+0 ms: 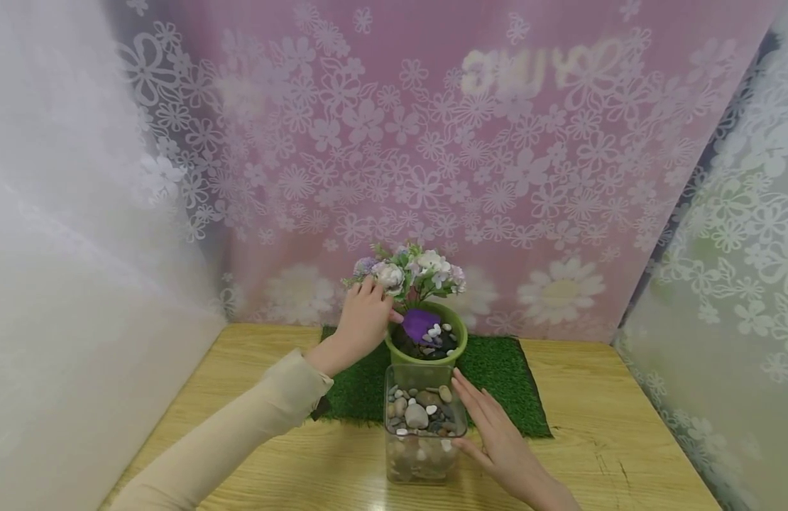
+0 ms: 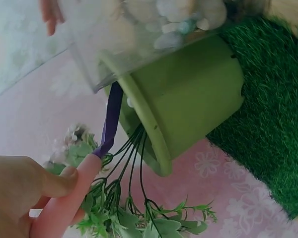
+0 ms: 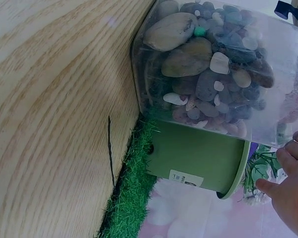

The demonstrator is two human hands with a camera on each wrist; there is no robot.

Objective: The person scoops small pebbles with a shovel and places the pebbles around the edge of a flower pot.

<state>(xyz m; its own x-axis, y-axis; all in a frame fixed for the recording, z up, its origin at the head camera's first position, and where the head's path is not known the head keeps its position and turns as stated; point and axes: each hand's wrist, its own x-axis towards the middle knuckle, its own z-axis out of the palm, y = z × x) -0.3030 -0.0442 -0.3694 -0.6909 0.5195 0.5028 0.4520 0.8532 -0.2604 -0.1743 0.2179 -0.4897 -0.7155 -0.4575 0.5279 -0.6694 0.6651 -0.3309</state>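
Observation:
My left hand (image 1: pixel 362 323) grips the pink handle (image 2: pixel 69 198) of a small trowel with a purple blade (image 1: pixel 419 324). The blade is over the green flowerpot (image 2: pixel 193 99), above dark fill and pebbles. White and lilac flowers (image 1: pixel 432 264) on dark stems stand in the pot, right by this hand. In front of the pot is a clear square container (image 1: pixel 422 377) with stones (image 1: pixel 416 416) of mixed sizes in it. My right hand (image 1: pixel 496 440) touches the container's right side near the rim, its fingers fairly straight.
Pot and container stand close together. A green artificial grass mat (image 1: pixel 505 383) lies under the pot on the wooden table (image 1: pixel 592 426). Behind rises a pink floral curtain (image 1: pixel 368 177), and pale sheets (image 1: pixel 81 248) hang on both sides.

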